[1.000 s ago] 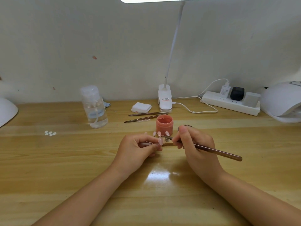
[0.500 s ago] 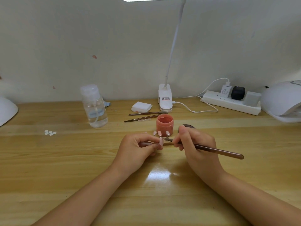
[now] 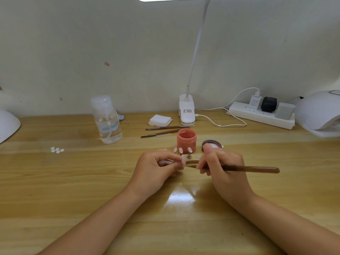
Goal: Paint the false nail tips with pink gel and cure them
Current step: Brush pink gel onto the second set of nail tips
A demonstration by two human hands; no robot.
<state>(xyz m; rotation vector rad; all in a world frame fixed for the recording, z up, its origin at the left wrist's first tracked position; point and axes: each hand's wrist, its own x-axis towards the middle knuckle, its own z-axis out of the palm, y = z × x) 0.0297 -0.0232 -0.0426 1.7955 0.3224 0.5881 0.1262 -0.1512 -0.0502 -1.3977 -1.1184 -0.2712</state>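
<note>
Change: since the earlier pictures the right hand (image 3: 223, 166) is sliding slightly down and right, uncovering the jar lid (image 3: 211, 144) behind it; the brush handle is levelling out.
Desk: the wooden desk (image 3: 73, 181) is filling the lower half of the frame.
Curing lamp: the white nail lamp (image 3: 320, 113) is sitting at the right edge, with nothing seen inside; judged, curing is not yet begun.
Left hand: the left hand (image 3: 158, 168) is working at frame centre, thumb and fingers pinching a stick that carries one nail tip (image 3: 183, 160).
Right hand: its fingers are curling round the gel brush (image 3: 244, 169), bristles pointing at that tip; contact is too small to tell.
Gel: the open pink gel pot (image 3: 186, 138) is standing just behind the hands.
Other tips: the standing tips (image 3: 189, 150) are waiting between pot and hands, looking pale pink; whether coated I cannot tell.
Progress: judged, painting is underway, midway at best.
</note>
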